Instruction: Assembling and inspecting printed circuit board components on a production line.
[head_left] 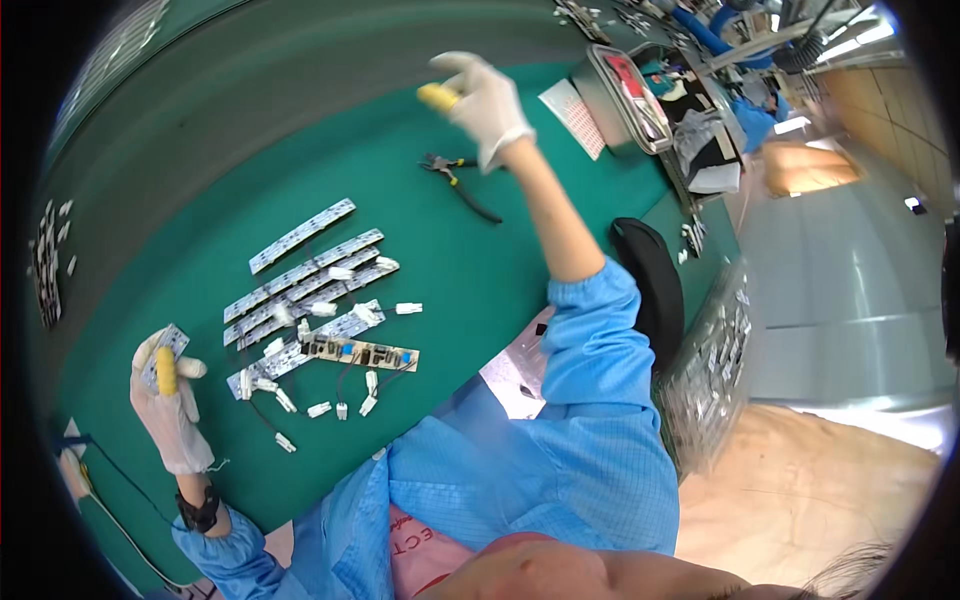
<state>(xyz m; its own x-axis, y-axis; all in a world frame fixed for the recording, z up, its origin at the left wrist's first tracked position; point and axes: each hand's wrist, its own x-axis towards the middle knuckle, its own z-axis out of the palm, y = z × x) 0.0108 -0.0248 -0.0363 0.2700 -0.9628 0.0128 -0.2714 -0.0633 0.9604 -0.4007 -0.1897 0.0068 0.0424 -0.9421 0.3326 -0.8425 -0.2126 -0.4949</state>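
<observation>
A white glove with a yellow finger cover is on my left hand point(168, 405), at the left of the green mat. Its fingers are closed on a small white circuit board point(178, 340), partly hidden by the glove. My right hand point(485, 108), gloved the same way, is stretched out over the far side of the mat. Its fingers are apart, with nothing visible in them. Below it lie pliers point(466, 190) with black and yellow handles. Between my hands, several white LED strip boards point(303, 237) lie side by side, with white plug connectors point(408, 308) on short wires. A tan circuit board point(375, 354) with dark components rests near them.
A grey belt or ledge point(250, 110) runs along the far side. At the right are a metal bin point(620, 100), a printed sheet point(573, 118), a black case point(650, 290) and a clear bag of parts point(705, 370). Cables point(125, 480) hang at the lower left.
</observation>
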